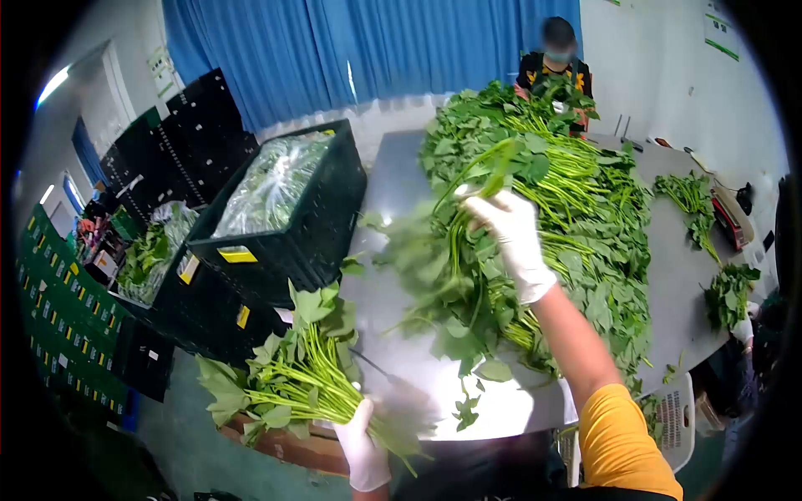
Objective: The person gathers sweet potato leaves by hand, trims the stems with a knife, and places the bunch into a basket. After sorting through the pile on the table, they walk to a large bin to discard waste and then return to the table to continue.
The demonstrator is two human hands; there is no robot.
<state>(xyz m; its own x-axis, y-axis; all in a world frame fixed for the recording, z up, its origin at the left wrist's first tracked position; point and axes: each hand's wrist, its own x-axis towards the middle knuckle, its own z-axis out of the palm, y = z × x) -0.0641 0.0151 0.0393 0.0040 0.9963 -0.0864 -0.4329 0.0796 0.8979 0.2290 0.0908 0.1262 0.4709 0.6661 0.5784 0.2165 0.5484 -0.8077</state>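
Observation:
My left hand [365, 451], in a white glove, is closed round the stems of a bunch of leafy greens [313, 376] at the near left edge of the table. The leaves of that bunch point up and left. My right hand [510, 234], also gloved in white, grips a few stems of leafy greens [455, 259] over the middle of the table; their hanging leaves are smeared by motion. Beside and behind it lies a big heap of the same leafy greens [576, 184], stems mostly turned inward.
The metal table [393, 175] carries the heap. At left stands a dark crate [309, 234] holding a plastic-wrapped load; another crate of greens is beyond it. A masked person [558, 63] is at the far end. Small bunches and a scale-like device [728, 219] lie at right. A white basket [677, 417] is below.

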